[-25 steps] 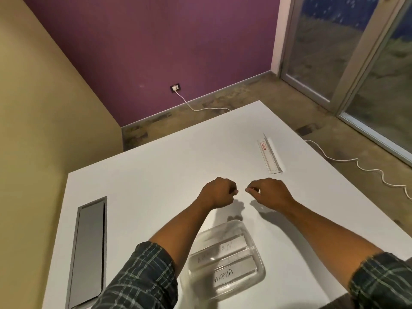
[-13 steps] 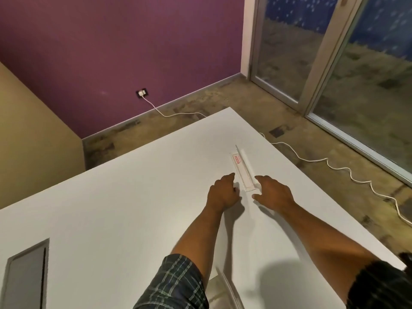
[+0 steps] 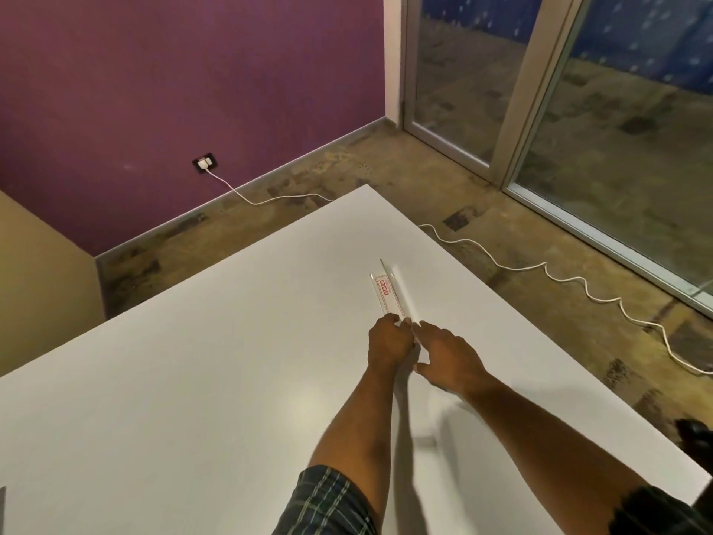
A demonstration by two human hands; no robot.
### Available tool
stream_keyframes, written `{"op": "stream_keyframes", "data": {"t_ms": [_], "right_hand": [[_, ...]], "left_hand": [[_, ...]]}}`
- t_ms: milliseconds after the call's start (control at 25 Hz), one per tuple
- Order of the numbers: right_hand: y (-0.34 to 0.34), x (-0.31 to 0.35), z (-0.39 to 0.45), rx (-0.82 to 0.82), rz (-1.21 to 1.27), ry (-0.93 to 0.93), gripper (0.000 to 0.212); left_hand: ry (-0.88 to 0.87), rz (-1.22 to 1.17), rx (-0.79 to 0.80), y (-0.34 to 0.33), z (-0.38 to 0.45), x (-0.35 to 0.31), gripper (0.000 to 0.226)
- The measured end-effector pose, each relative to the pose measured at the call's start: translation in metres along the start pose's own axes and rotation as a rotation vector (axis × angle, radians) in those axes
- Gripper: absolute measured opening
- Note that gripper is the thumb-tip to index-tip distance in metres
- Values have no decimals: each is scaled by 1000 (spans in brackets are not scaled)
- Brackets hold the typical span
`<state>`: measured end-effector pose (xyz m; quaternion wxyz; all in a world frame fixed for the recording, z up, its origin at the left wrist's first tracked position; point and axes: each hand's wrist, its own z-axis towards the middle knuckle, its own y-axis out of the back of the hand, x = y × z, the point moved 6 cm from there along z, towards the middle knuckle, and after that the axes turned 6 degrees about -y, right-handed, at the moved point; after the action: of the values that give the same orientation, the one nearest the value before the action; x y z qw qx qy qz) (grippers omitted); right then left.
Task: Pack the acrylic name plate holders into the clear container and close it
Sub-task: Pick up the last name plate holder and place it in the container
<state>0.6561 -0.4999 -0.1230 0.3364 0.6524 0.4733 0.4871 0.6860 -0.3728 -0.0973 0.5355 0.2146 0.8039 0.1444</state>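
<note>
Most of the acrylic name plate holder (image 3: 389, 293) ran beyond the pinching left hand (image 3: 389, 341); right hand (image 3: 449, 357), spread alongside, likely needed to steady it.

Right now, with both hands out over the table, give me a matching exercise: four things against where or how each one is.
Things:
1. name plate holder
2. cable
3. socket
4. left hand

Places or states:
A. set in the purple wall
B. winding across the floor
C. fingers curled at the near end of the name plate holder
D. lying on the white table

Pairs: 1-D, 2-B, 3-A, 4-C.
</note>
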Motion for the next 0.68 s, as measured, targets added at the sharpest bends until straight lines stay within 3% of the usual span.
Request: {"op": "stream_keyframes", "data": {"t_ms": [160, 400, 560, 680], "right_hand": [[-10, 0, 0, 56, 15, 77, 87], [-5, 17, -13, 99, -8, 261, 87], [13, 43, -25, 76, -30, 367, 89], [25, 58, -32, 31, -53, 366, 96]], "left_hand": [[84, -108, -12, 4, 5, 10, 18], [100, -61, -59, 44, -11, 19, 27], [106, -60, -164, 86, -39, 29, 18], [122, -91, -185, 116, -62, 44, 27]]}}
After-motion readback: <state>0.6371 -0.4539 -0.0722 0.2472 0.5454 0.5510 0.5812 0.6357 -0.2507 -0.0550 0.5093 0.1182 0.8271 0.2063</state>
